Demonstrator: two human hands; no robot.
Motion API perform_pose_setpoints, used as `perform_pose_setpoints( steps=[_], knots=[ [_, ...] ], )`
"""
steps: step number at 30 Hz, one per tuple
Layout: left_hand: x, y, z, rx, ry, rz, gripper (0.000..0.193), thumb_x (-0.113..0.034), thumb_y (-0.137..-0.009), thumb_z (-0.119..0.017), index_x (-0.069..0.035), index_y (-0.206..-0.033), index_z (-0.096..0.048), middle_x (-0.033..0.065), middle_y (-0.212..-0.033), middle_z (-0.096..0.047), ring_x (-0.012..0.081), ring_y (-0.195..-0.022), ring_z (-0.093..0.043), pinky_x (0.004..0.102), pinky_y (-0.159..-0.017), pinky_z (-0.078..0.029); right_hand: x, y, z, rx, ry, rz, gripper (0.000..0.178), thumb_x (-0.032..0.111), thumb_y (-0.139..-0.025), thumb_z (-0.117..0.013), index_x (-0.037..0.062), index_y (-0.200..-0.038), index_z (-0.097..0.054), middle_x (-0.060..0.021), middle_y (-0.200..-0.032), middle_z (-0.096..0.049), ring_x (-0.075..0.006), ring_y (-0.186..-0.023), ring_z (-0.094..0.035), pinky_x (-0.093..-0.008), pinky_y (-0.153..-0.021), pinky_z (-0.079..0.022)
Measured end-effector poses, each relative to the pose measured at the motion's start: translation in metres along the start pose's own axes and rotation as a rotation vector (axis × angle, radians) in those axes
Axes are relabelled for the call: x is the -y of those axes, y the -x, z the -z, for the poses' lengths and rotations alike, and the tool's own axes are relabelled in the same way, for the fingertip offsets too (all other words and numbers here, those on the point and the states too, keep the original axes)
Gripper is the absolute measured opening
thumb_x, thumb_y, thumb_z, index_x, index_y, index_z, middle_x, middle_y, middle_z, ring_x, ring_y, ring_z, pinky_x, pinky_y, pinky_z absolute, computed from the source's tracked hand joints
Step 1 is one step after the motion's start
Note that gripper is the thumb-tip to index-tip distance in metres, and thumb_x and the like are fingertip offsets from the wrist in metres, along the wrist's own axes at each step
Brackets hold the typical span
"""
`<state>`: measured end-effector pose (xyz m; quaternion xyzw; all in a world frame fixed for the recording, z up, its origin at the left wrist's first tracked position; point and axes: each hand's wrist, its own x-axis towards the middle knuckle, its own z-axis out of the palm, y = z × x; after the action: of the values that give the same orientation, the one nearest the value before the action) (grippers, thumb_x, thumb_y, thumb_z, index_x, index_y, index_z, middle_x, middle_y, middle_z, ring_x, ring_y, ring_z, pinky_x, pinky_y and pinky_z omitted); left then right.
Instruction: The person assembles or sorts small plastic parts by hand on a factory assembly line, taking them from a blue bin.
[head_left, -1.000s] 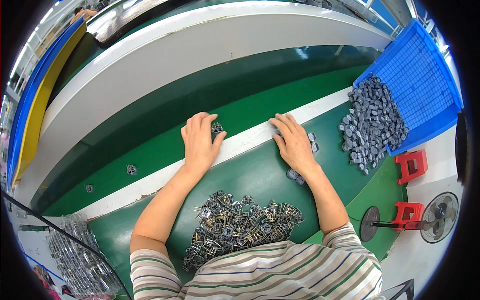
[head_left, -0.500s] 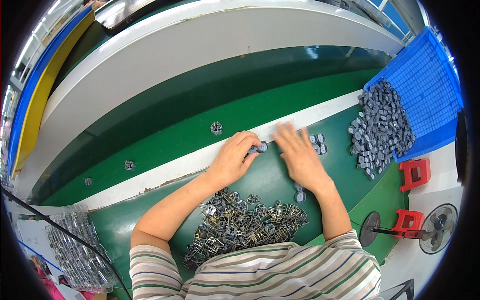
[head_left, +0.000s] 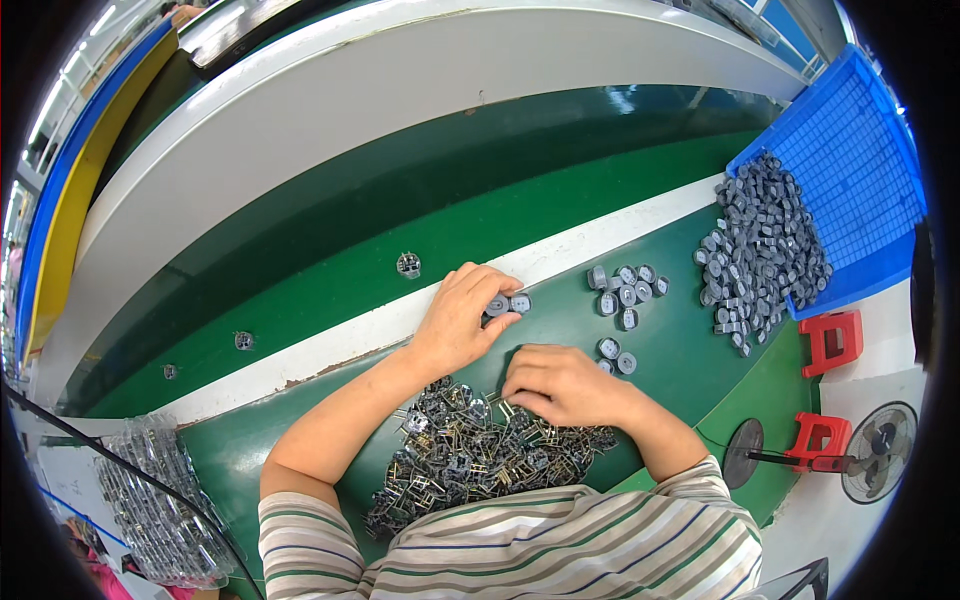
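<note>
Grey plastic caps sat gripped in the left hand; metal-pronged parts lay heaped bodyward of the nearer, curled right hand, its grasp hidden.

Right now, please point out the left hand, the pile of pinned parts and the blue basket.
Left hand (head_left: 458, 318), head view: back of the hand.
Pile of pinned parts (head_left: 468, 452), head view: its middle.
Blue basket (head_left: 838, 155), head view: gridded inner wall.

Pronged parts partly hidden by right fingers, striped shirt cut off
</note>
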<state>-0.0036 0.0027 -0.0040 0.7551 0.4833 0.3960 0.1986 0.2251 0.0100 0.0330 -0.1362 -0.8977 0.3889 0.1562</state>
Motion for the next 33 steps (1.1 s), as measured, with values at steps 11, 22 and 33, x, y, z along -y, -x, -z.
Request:
perform_pose_setpoints(
  steps=[11, 22, 33],
  knots=[
    [-0.002, 0.001, 0.001, 0.105, -0.076, -0.089, 0.042, -0.024, -0.083, -0.088, -0.009, -0.119, -0.072, 0.0076, -0.101, -0.064, 0.0304, -0.100, -0.061, 0.0438, -0.093, -0.047, 0.001, 0.003, 0.038, -0.115, 0.515, -0.711, 0.020, 0.023, -0.092, -0.075, 0.0048, -0.085, -0.071, -0.0153, -0.076, -0.070, -0.0365, -0.075, -0.072, -0.0479, -0.066, -0.055],
    [-0.006, 0.000, 0.004, 0.226, -0.054, -0.106, 0.040, -0.036, -0.080, -0.091, -0.013, -0.109, -0.075, 0.0027, -0.102, -0.065, 0.0254, -0.099, -0.059, 0.0411, -0.088, -0.040, -0.025, 0.007, 0.041, -0.291, 0.304, -0.201, 0.005, 0.003, -0.089, -0.077, 0.0027, -0.089, -0.072, -0.0079, -0.092, -0.071, -0.0304, -0.087, -0.068, -0.0411, -0.072, -0.055],
    [-0.010, 0.005, -0.006, 0.225, -0.058, -0.086, 0.041, -0.040, -0.079, -0.091, -0.011, -0.102, -0.073, 0.0022, -0.102, -0.065, 0.0258, -0.100, -0.060, 0.0416, -0.090, -0.039, -0.024, -0.002, 0.016, -0.386, 0.183, -0.222, 0.018, 0.006, -0.083, -0.083, 0.0039, -0.087, -0.066, -0.0076, -0.086, -0.066, -0.0285, -0.082, -0.065, -0.0413, -0.068, -0.052]
  ],
)
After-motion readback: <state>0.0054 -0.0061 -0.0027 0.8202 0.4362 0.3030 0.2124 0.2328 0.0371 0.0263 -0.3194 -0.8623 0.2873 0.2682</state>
